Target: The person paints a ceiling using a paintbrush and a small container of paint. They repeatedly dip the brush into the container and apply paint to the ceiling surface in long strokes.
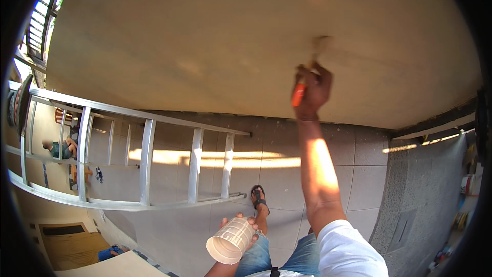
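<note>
My right hand [312, 91] is closed around a paintbrush [299, 94] with an orange handle end. Its blurred head touches, or nearly touches, the beige wall [205, 41], and the arm is stretched out toward it. Low in front of my body, my left hand [252, 228] grips a whitish plastic cup [233, 237] from its far side. The cup is tilted with its mouth toward me, and pale drips streak its outside. What lies in its bottom I cannot make out.
An aluminium stepladder [146, 161] stands on the left. Grey floor tiles [277, 174] carry sunlit streaks beneath me. A rough grey strip [410, 184] runs along the right, with assorted containers [469, 185] at the edge. Another person [64, 149] sits beyond the ladder.
</note>
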The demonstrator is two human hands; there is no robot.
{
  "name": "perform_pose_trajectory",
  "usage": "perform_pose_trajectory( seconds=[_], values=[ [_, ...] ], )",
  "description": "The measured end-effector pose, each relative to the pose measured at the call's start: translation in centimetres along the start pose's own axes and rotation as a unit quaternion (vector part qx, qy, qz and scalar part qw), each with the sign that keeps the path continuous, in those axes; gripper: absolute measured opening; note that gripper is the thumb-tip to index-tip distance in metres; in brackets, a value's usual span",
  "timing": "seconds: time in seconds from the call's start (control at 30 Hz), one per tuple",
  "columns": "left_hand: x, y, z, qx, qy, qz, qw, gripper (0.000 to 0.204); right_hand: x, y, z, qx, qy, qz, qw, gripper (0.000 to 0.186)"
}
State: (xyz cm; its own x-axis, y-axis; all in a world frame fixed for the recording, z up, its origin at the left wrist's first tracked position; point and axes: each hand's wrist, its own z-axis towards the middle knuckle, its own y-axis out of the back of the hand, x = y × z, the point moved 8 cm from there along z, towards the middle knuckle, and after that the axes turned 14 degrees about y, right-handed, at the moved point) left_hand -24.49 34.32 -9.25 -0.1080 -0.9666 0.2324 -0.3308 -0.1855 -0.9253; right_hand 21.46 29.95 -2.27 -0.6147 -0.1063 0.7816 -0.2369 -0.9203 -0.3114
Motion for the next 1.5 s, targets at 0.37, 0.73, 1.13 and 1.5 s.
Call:
perform_pose_trajectory(
  seconds=[0.37, 0.73, 1.13, 1.5],
  values=[
    [-8.0, 0.4, -0.3, 0.011, -0.088, 0.007, 0.996, 0.051, 12.9, -2.9, -10.3, 0.216, -0.192, 0.092, 0.953, 0.025],
    [-11.2, -3.3, 7.6, 0.020, -0.124, -0.022, 0.992, 0.042, 29.3, -3.4, -5.8, 0.465, -0.067, 0.121, 0.875, 0.024],
    [-11.8, -5.8, 8.1, 0.015, -0.166, -0.019, 0.986, 0.034, 30.9, -7.6, -12.0, 0.656, 0.014, -0.006, 0.754, 0.021],
    [-12.2, -5.6, 7.5, 0.006, -0.177, -0.020, 0.984, 0.033, 29.2, -8.0, -14.3, 0.683, 0.079, -0.012, 0.726, 0.021]
  ],
)
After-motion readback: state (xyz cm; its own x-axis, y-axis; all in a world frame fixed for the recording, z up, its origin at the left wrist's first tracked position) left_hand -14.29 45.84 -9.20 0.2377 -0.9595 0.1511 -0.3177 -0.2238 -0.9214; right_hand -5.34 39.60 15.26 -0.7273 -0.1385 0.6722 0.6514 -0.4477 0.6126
